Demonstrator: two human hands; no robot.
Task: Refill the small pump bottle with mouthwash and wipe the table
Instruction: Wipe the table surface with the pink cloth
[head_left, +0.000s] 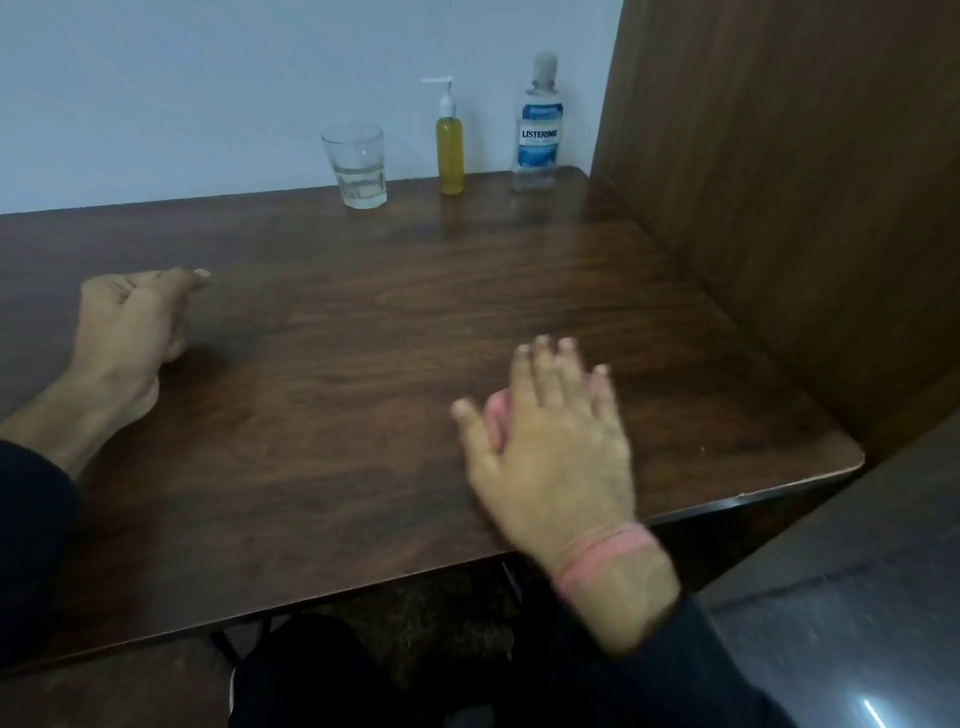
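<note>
A small pump bottle (450, 150) with yellow liquid and a white pump stands at the far edge of the dark wooden table (363, 322). To its right stands a clear Listerine mouthwash bottle (539, 130) with a blue label, cap on. My left hand (132, 317) rests on the table at the left, fingers curled loosely, holding nothing. My right hand (550, 441) hovers flat over the near right part of the table, fingers spread, blurred by motion, with nothing in it. A pink band sits on that wrist.
A drinking glass (357, 166) with a little clear liquid stands left of the pump bottle. A tall wooden panel (779, 182) walls off the table's right side. A pale wall runs behind. My knees show below the table's near edge.
</note>
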